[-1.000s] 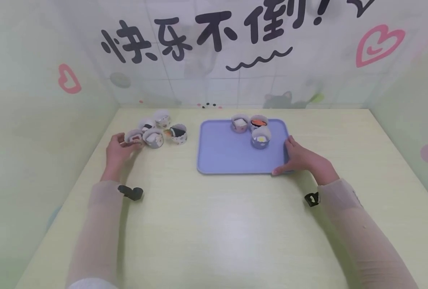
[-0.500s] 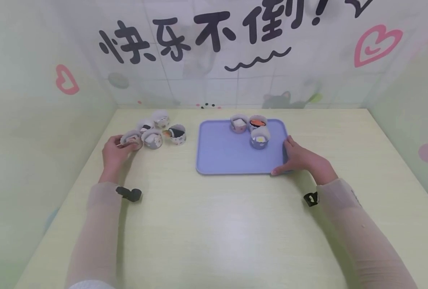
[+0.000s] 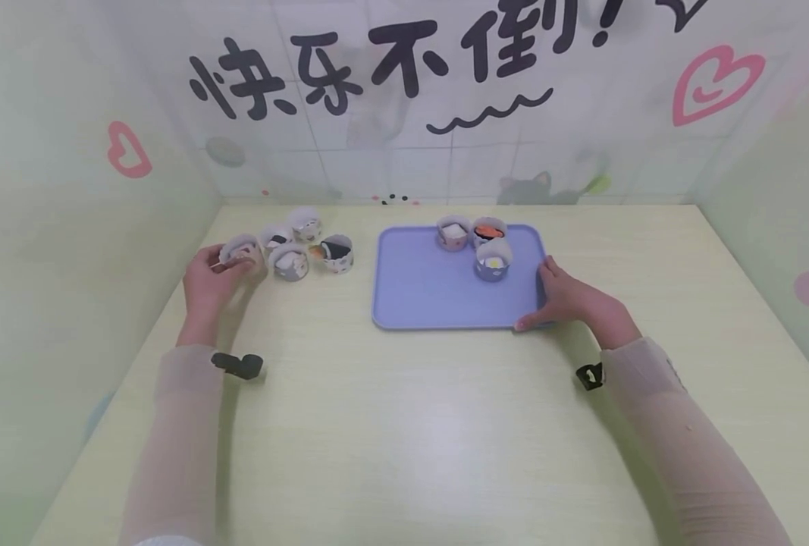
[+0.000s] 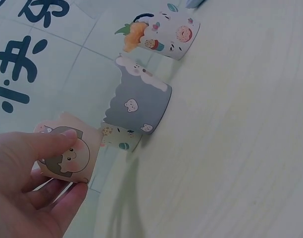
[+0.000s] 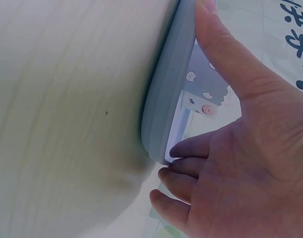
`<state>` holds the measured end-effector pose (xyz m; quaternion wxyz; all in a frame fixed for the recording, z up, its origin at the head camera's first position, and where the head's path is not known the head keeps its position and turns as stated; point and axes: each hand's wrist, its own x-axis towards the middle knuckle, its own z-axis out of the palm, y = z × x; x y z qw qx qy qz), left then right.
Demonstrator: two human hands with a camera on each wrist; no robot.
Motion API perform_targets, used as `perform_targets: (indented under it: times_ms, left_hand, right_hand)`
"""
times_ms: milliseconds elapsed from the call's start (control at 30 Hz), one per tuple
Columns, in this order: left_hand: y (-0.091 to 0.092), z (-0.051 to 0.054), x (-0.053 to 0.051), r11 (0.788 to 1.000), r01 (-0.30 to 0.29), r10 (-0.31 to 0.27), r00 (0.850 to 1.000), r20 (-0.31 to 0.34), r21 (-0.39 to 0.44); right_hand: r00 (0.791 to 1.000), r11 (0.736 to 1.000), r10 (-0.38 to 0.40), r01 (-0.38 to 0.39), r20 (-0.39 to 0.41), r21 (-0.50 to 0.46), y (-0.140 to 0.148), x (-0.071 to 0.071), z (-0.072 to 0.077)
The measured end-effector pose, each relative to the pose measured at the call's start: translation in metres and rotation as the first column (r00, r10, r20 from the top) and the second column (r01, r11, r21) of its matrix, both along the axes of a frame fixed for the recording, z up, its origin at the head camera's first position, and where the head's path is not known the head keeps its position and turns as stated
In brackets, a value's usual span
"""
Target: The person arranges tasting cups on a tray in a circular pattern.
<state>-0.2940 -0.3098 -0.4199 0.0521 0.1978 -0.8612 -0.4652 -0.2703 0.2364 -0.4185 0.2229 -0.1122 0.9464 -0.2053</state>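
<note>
In the head view my left hand (image 3: pixel 208 284) pinches a pink paper baking cup (image 4: pixel 84 161) with a cartoon face between thumb and fingers. The held cup looks raised in the left wrist view. Beside it stand a grey cup (image 4: pixel 141 101) and a cup with a dark filling and an orange piece (image 3: pixel 337 255). Two more filled cups stand behind these. My right hand (image 3: pixel 571 296) holds the near right corner of a blue-purple tray (image 3: pixel 431 296), thumb along its front edge, fingers at its right side.
Three cups stand at the tray's back right: one with a white filling (image 3: pixel 453 233), one with an orange filling (image 3: pixel 489 232), one with an egg-like piece (image 3: pixel 493 262). The pale wooden table (image 3: pixel 404 425) meets printed walls at the back and sides.
My left hand has moved slightly left and back with the pink cup, which has come up and tilted a little. The right hand and the tray have stayed in place.
</note>
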Motion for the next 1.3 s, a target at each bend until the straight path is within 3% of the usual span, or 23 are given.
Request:
perform_targets:
  times_ms: [367, 733, 1000, 1300]
  left_hand:
    - [0.006, 0.013, 0.005, 0.999, 0.038, -0.038, 0.999, -0.036, -0.027]
    - [0.022, 0.022, 0.008, 0.995, 0.095, -0.095, 0.993, -0.068, -0.002]
    - [0.040, 0.024, 0.010, 0.981, 0.191, -0.189, 0.978, -0.089, 0.015]
    - [0.061, 0.028, 0.009, 0.965, 0.259, -0.254, 0.960, -0.122, 0.032]
  right_hand:
    - [1.000, 1.000, -0.003, 0.003, 0.002, 0.004, 0.000, 0.000, 0.000]
    - [1.000, 1.000, -0.007, 0.007, 0.019, 0.011, 0.000, 0.001, 0.001]
    - [1.000, 1.000, -0.004, 0.004, 0.012, 0.022, 0.000, 0.001, 0.002]
    - [1.000, 1.000, -0.011, 0.011, 0.021, 0.017, 0.000, 0.001, 0.001]
